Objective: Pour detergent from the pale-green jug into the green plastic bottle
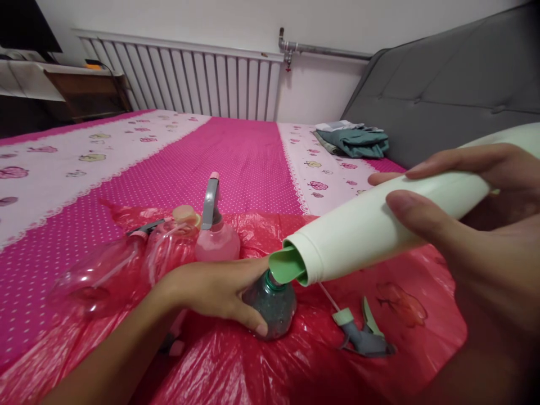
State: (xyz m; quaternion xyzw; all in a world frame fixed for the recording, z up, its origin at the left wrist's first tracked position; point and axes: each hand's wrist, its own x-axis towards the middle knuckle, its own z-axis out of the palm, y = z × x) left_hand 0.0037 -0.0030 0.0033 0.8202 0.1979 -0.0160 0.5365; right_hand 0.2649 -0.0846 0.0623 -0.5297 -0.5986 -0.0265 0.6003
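My left hand (228, 292) is wrapped round a small green-tinted clear spray bottle body (276, 309), which stands with its neck uncovered on a red plastic sheet (236, 360). My right hand (468, 197) grips a pale green, pitcher-like container (363, 225), tilted down to the left. Its darker green spout (288, 264) lies over the bottle's mouth; whether liquid flows I cannot tell. To the right of the bottle lies a grey and green trigger spray head (363, 332) with its tube. Behind my left hand stands a pink spray bottle (217, 242) with a grey trigger.
Clear pinkish bottles (105, 275) lie at the left of the sheet. Folded clothes (352, 138) rest on the pink patterned bed (236, 152), near the grey headboard (455, 79). A radiator (181, 73) runs along the wall, and a desk (84, 84) is at the far left.
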